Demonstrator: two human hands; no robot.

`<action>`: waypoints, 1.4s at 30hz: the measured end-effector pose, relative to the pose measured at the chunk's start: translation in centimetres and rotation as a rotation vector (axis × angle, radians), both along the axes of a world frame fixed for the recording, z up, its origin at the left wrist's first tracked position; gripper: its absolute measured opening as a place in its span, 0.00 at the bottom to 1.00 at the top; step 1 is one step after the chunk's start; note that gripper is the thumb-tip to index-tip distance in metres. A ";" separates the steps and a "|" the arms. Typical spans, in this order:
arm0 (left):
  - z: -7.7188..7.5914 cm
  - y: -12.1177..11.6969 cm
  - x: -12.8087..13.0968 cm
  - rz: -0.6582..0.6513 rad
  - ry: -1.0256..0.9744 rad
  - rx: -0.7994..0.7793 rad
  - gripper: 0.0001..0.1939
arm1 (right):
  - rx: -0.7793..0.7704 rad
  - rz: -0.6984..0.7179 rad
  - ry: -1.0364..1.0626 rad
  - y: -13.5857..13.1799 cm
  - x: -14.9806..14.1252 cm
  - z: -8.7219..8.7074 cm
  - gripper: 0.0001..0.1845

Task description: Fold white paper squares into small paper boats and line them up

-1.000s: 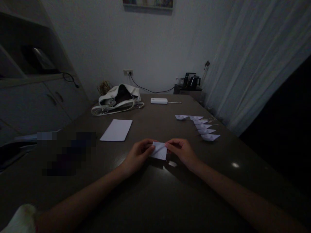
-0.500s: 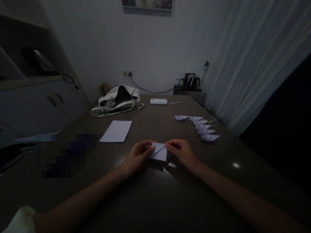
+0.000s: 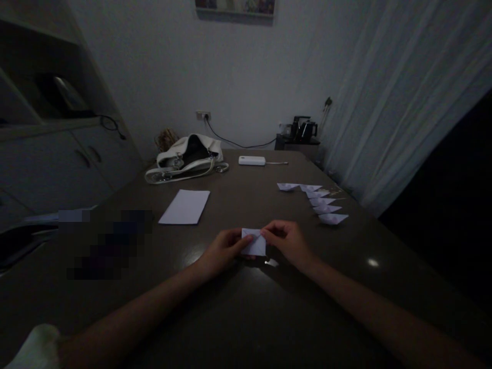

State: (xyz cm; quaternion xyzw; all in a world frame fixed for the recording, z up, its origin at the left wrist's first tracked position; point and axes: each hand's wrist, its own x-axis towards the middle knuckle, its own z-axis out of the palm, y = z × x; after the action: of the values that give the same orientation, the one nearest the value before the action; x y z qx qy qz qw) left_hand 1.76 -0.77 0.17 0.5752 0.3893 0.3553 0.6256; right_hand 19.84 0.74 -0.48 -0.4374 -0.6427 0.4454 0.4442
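Pinching folded paper [image 3: 259,247] with the left hand [image 3: 226,247] — nipping its top right corner with the right hand [image 3: 289,243]. Held over the table [image 3: 253,318], left of paper boats [image 3: 322,202].

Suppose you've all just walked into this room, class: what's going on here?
Someone's left hand and right hand hold a small folded paper over a dark table. The left thumb lies across its front, and the right fingers pinch near its upper right corner. Six folded paper boats stand farther off to the right. Flat white paper lies to the left, nearer than a white bag.
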 end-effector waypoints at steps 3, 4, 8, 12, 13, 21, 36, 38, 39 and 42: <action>-0.3 0.0 0.1 -0.038 -0.019 -0.014 0.22 | 0.008 0.010 -0.012 -0.2 -0.1 0.1 0.10; -0.3 0.0 0.1 -0.034 -0.016 -0.012 0.22 | 0.008 0.010 -0.009 -0.2 -0.1 0.1 0.10; 0.3 -0.2 -0.1 0.001 0.013 -0.002 0.20 | 0.014 0.017 0.006 -0.3 -0.1 0.2 0.10; 0.5 -0.2 -0.3 0.001 0.092 0.062 0.18 | -0.021 0.079 -0.004 -0.2 0.0 -0.1 0.10; 0.4 -0.2 -0.3 -0.004 0.119 0.089 0.17 | -0.033 0.096 -0.013 -0.2 0.0 -0.3 0.10; 0.0 0.1 -0.6 -0.054 0.189 0.126 0.17 | -0.063 0.095 -0.035 -0.3 0.1 -0.2 0.13; 0.1 0.8 -1.2 0.047 0.135 0.075 0.17 | -0.093 0.097 0.080 0.1 0.2 -0.1 0.14; 0.3 0.5 -1.2 0.042 0.146 0.095 0.16 | -0.107 0.166 0.058 0.0 0.1 -0.3 0.14; 0.4 0.4 -1.2 0.033 0.151 0.098 0.17 | -0.115 0.200 0.045 -0.1 0.1 -0.4 0.14; 0.4 0.1 -1.2 -0.002 0.157 0.083 0.17 | -0.123 0.244 0.003 -0.3 0.0 -0.6 0.15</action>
State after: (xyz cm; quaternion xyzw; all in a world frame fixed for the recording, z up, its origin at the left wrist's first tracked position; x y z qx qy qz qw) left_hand 0.60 -0.62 0.60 0.6271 0.4213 0.3244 0.5692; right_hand 19.85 0.48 -1.06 -0.3815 -0.6620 0.5354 0.3601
